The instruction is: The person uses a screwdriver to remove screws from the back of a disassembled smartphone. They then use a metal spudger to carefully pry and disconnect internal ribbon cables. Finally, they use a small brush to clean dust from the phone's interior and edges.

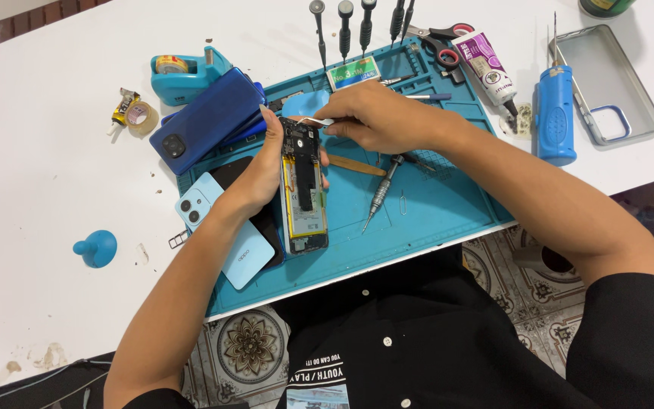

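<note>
1. An opened phone (303,189), its back cover off and its battery and board exposed, is gripped along its left edge by the left hand (259,178), apparently so that it is kept steady over the middle of the blue work mat (433,204).
2. Metal tweezers (317,121) are pinched in the right hand (376,117), with the tips brought to the top end of the phone, where the small parts lie.
3. One screwdriver (380,191) and one thin wooden pry stick (356,165) are laid on the mat just right of the phone, within easy reach.
4. Five screwdrivers (361,26) are lined up at the mat's far edge.
5. Two more phones are counted at the mat's left edge: a dark blue one (207,120) and a light blue one (225,227).
6. One electric screwdriver (555,113) and one clear phone case (607,83) lie beyond the mat's right edge.
</note>
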A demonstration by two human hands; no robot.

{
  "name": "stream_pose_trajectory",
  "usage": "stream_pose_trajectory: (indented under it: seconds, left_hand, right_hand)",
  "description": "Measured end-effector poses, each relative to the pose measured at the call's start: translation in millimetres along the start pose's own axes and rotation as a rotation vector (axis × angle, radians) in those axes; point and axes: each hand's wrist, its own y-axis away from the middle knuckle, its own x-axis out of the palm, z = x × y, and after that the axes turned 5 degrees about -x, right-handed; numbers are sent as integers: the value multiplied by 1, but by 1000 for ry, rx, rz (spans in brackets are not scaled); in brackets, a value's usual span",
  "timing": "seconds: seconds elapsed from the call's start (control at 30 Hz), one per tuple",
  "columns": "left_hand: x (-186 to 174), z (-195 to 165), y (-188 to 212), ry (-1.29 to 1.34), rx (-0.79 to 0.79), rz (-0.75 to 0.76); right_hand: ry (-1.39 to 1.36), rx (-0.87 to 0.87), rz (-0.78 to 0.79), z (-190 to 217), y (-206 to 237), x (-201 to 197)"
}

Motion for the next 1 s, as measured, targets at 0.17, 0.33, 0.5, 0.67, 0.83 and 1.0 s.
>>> stream_pose_trajectory:
  seconds: [0.17, 0.33, 0.5, 0.67, 0.83, 1.0]
  left_hand:
    - [-1, 2, -1, -15, 9, -14]
    - [-2, 5, -1, -6, 33, 7]
    - [0, 2, -1, 13, 32, 13]
    - [1, -1, 0, 20, 46, 13]
    - [1, 1, -2, 29, 45, 14]
    - [1, 0, -1, 27, 38, 5]
  right_hand:
    - [-41, -15, -90, -1, -3, 7]
    - [-50, -30, -99, 2, -3, 9]
    - [-42, 30, -89, 1, -4, 3]
    - [2, -99, -145, -1, -3, 3]
    - [-41, -93, -152, 1, -2, 5]
    - [-82, 20, -125, 4, -3, 6]
